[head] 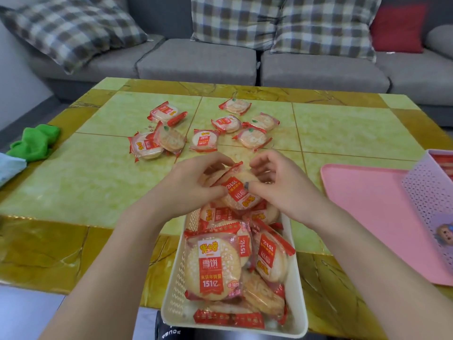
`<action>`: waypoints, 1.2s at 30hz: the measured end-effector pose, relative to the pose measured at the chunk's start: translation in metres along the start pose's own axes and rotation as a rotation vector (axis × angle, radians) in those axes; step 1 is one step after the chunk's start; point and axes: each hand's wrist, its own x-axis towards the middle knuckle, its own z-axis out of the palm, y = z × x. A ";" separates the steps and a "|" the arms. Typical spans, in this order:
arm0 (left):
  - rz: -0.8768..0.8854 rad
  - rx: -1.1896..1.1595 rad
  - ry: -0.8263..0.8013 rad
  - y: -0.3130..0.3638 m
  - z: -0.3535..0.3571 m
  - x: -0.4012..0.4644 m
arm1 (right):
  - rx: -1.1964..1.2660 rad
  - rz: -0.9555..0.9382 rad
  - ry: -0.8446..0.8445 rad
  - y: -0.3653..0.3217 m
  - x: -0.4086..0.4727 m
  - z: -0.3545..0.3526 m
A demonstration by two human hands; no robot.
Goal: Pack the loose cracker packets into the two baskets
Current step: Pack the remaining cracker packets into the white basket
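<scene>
A white basket [175, 285] at the table's near edge holds several red-and-clear cracker packets. Over its far end, my left hand [196, 179] and my right hand [274, 179] both pinch one cracker packet [241, 192], which tilts above the pile. Several loose packets [204, 141] lie scattered on the table beyond my hands, some overlapping at the left [147, 146]. A lilac basket [431, 192] stands at the right edge on a pink tray [367, 207], with red packets showing inside it.
A green cloth [36, 142] and a pale blue cloth [9, 168] lie at the table's left edge. The yellow-green table [98, 182] stands before a grey sofa [196, 60] with checked cushions.
</scene>
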 end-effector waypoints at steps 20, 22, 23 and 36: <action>-0.036 -0.067 -0.002 -0.005 0.003 0.001 | -0.035 -0.173 0.155 0.002 -0.001 0.020; -0.034 -0.078 0.002 -0.006 0.002 0.001 | -0.141 -0.180 0.166 0.003 -0.002 0.019; -0.032 -0.085 0.002 -0.006 0.001 0.000 | -0.180 -0.193 0.180 0.002 -0.002 0.019; -0.028 -0.148 0.012 0.003 0.001 -0.002 | -0.141 -0.160 0.069 -0.003 -0.002 0.022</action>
